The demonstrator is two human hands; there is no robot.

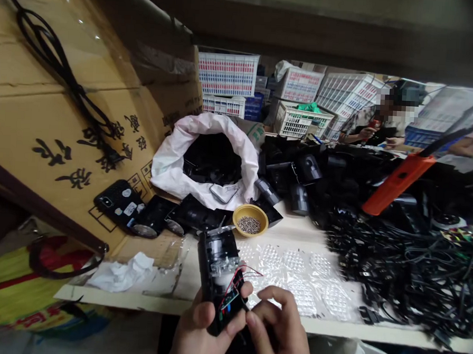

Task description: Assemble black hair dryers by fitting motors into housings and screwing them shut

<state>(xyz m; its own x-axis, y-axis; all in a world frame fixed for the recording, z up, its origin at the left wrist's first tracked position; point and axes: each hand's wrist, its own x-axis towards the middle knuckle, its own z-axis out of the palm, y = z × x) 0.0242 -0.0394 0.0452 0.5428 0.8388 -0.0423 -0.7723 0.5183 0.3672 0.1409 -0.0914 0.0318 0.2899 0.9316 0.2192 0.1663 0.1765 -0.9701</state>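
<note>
Housing [216, 282], lower centre: my left hand [201, 334] grips it open-side up, likely for access; my right hand's [278, 328] grip I can't tell.

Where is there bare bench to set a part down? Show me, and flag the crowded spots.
One patch of bench lies between the bowl, the cables and the plastic sheet. A narrower one lies between the cardboard scrap and the device in the left hand. Crowded: the right side, heaped with cables, and around the sack, where black parts lie.
</note>
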